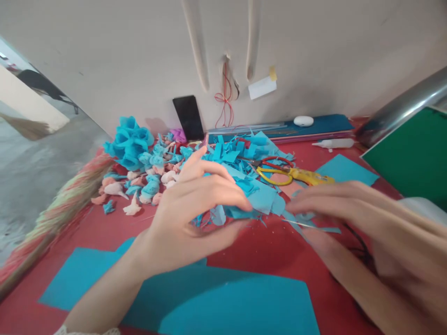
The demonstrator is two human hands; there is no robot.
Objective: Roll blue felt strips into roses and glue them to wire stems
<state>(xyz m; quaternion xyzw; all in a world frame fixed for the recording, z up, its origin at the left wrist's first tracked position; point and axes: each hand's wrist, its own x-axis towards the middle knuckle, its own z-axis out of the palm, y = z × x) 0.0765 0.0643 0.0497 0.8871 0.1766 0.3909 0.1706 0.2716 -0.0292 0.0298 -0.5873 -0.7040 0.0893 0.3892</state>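
My left hand (pixel 195 200) hovers over the red tabletop with thumb and fingers apart and nothing between them. Just behind it lies a heap of cut blue paper scraps (pixel 265 197). My right hand (pixel 352 218), blurred, has a thin pale wire (pixel 296 224) between its thumb and fingers. A narrow blue paper strip (pixel 330 230) shows beside the wire; whether the two are joined I cannot tell. Beyond my right hand, scissors (pixel 275 176) with red and yellow handles and a yellow glue gun or cutter-like tool (pixel 310 177) lie on the scraps. Large blue sheets (pixel 223 298) lie nearest me.
Several small blue, pink and white paper flowers (pixel 150 186) are heaped at the left, beside a bigger blue paper cluster (pixel 129 142). A phone (pixel 189 117) leans on the wall. A glue bottle (pixel 335 143), a white case (pixel 303 121) and a green board (pixel 412 153) stand right.
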